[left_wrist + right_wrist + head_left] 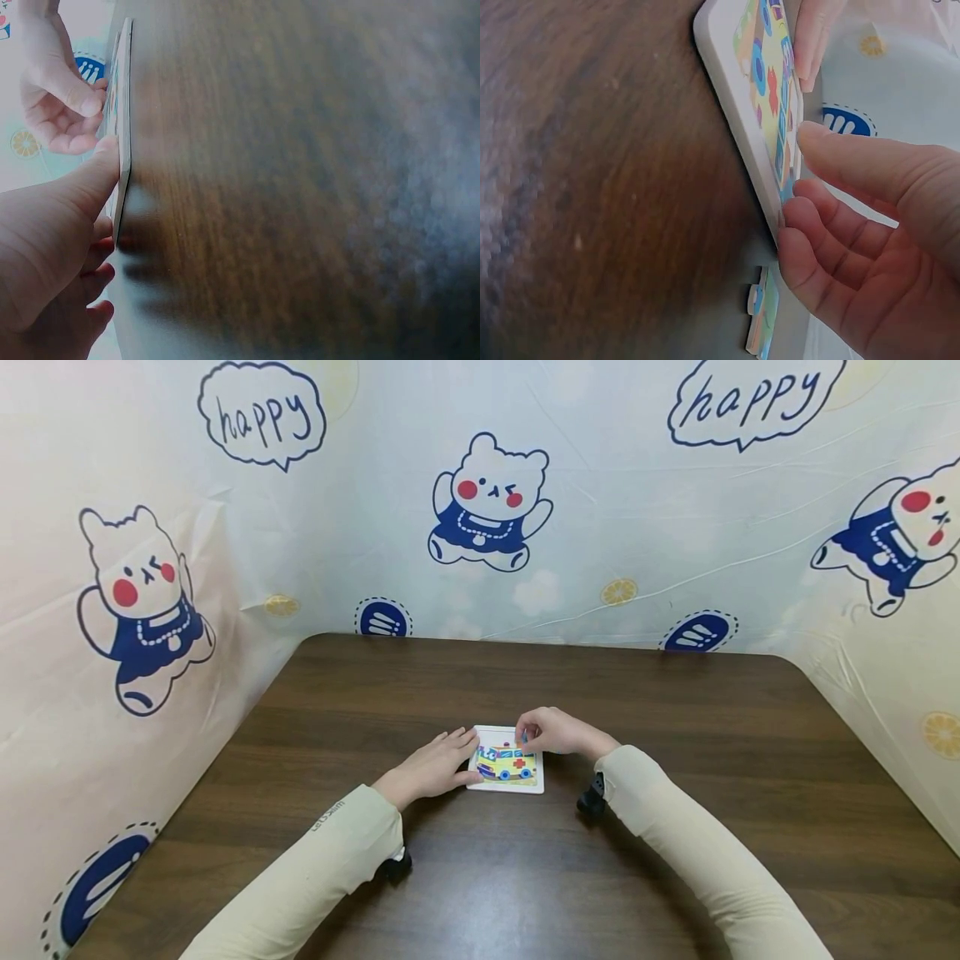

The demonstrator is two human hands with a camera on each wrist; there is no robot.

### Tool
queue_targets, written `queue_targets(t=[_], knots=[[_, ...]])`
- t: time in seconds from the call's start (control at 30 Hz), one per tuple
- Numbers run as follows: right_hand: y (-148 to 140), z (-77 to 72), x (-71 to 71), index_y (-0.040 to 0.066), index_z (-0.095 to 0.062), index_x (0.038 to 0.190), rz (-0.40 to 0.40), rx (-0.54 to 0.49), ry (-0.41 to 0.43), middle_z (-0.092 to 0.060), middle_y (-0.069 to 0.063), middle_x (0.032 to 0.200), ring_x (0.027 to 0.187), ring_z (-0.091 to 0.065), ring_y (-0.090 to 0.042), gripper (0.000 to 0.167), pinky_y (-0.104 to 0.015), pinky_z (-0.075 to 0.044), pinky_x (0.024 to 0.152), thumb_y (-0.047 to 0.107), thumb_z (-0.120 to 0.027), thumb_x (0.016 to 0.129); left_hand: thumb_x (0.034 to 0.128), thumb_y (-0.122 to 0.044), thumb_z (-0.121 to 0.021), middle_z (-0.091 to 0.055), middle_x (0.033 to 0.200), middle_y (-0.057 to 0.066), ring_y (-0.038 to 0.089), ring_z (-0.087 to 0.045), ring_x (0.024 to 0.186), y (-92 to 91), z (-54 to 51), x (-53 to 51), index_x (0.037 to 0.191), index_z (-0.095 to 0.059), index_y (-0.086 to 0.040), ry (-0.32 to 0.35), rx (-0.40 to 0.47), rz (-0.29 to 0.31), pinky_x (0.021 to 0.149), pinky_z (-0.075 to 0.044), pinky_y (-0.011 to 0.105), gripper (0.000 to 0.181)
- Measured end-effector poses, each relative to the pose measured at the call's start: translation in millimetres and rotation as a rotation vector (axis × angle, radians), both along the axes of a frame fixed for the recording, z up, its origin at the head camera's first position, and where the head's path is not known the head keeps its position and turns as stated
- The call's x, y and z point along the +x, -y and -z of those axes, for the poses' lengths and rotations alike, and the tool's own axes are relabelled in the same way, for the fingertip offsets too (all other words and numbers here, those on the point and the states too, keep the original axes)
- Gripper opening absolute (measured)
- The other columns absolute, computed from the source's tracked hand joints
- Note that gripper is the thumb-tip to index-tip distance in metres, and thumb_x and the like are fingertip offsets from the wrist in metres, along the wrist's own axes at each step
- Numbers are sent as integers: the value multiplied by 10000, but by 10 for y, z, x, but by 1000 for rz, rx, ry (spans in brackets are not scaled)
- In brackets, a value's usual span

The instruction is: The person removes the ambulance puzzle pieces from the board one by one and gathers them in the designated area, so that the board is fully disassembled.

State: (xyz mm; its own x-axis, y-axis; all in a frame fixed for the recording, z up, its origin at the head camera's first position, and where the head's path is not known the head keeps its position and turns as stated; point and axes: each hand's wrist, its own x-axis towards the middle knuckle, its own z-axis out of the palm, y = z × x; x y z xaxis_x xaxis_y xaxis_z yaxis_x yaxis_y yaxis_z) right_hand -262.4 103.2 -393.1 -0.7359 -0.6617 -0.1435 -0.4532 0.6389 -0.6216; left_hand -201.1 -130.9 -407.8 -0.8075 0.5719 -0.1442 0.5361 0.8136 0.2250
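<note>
A white-framed puzzle board (506, 790) with a yellow ambulance picture lies on the table; the left wrist view shows its edge (126, 112) side-on. My left hand (437, 766) rests on the board's left side, fingers spread and thumb at the near left corner. At the upper right of the picture, my right hand (558, 732) has curled fingers and pinches a small bluish puzzle piece (525, 737), mostly hidden by the fingertips. In the right wrist view, the right hand (877, 217) is against the board's rim (739, 127).
A loose puzzle piece (762, 315) lies on the table beyond the board in the right wrist view; the right hand blocks it in the head view. Brown wooden table (480, 877) surrounds the board. A printed cloth (600, 527) hangs behind and at both sides.
</note>
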Motion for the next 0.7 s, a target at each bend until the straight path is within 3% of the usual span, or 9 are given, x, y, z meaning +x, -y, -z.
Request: queue_targets(t=[0.7], knots=[[84, 11, -19, 81, -613, 856, -3, 96, -38, -499, -24, 731, 695, -463, -157, 102, -261, -372, 611, 88, -706, 815, 918, -434, -513, -264, 1469, 138, 282, -190, 1356, -9, -17, -4, 1415, -317, 1, 14, 2, -3, 1078, -166, 422, 689]])
